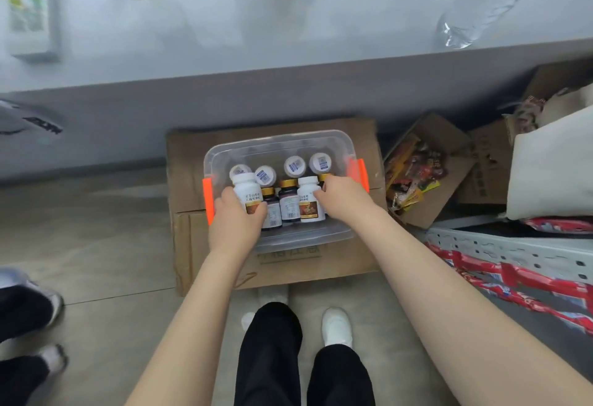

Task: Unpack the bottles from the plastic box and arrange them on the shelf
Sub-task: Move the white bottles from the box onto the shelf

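A clear plastic box (279,141) with orange latches sits on cardboard cartons below the grey shelf (288,40). Several pill bottles stand or lie inside it, white ones and dark ones with gold caps. My left hand (236,221) grips a white bottle (246,189) at the box's left side, lifted a little above the others. My right hand (340,195) has its fingers curled round a second white bottle (309,202) with an orange label, at the box's right. A dark bottle (288,202) lies between the two.
On the shelf stand a clear water bottle (481,4) at the right and a white carton (29,17) at the left. An open carton of snack packets (417,174) lies right of the box. A metal rack with red packets (513,274) is at the right. Another person's legs (25,325) are at the left.
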